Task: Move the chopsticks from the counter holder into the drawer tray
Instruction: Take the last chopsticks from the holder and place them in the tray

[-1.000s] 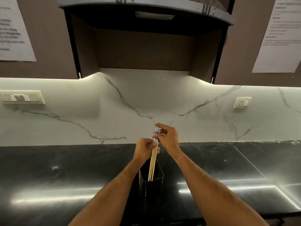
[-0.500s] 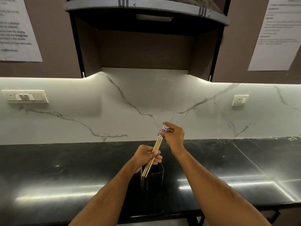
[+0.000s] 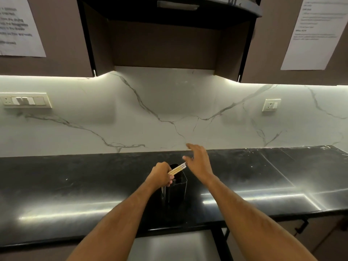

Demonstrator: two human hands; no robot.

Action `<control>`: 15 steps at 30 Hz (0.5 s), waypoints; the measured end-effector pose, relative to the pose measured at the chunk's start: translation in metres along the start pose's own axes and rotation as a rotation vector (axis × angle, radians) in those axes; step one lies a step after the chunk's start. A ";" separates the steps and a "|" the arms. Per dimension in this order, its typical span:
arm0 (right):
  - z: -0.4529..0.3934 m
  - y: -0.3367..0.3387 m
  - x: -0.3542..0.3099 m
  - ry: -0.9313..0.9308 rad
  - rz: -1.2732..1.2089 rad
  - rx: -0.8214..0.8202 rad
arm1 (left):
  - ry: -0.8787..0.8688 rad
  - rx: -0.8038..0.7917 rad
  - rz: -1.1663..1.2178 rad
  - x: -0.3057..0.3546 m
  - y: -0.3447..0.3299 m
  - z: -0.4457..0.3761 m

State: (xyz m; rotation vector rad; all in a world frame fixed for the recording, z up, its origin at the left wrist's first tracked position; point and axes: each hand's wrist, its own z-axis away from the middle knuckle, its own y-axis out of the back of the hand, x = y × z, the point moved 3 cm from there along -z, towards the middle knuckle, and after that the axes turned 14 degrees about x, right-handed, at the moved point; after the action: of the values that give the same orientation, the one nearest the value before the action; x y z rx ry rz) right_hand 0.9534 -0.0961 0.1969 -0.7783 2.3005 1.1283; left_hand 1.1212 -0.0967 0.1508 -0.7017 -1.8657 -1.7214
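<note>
Since the earlier frames, the right hand point(image 3: 199, 162) has let go of the chopsticks point(image 3: 177, 168) and spread its fingers point(image 3: 190, 146), released and empty; the left hand point(image 3: 161, 175) alone is clenched around the bundle, now tilted flatter. The chopsticks are thin pale wooden rods with patterned caps, long axis running from the left fist toward 2 o'clock, caps just beside the right palm. They sit above the mouth of the holder point(image 3: 177, 187), a dark, glossy, square-sided vessel on the polished black worktop point(image 3: 75, 185); whether the lower tips are clear of it cannot be told. The drawer tray is not in view, presumably below the worktop edge at 6 o'clock.
</note>
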 end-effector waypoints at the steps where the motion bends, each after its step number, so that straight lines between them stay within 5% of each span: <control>1: 0.008 -0.002 -0.004 0.119 0.092 -0.088 | -0.050 0.006 -0.093 0.001 -0.001 0.003; 4: 0.035 -0.012 -0.012 0.374 0.396 -0.324 | -0.189 0.017 -0.332 0.009 -0.006 0.018; 6: 0.050 -0.015 -0.010 0.365 0.488 -0.420 | -0.232 -0.017 -0.422 0.014 -0.011 0.028; 15: 0.082 -0.009 0.016 0.389 0.606 -0.489 | -0.302 -0.039 -0.468 0.015 -0.045 0.057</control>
State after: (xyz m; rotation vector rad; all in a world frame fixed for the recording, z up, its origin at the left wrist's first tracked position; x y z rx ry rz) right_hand 0.9606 -0.0382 0.1361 -0.4924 2.7146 2.0143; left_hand 1.0788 -0.0424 0.1238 -0.5973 -2.3553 -2.0292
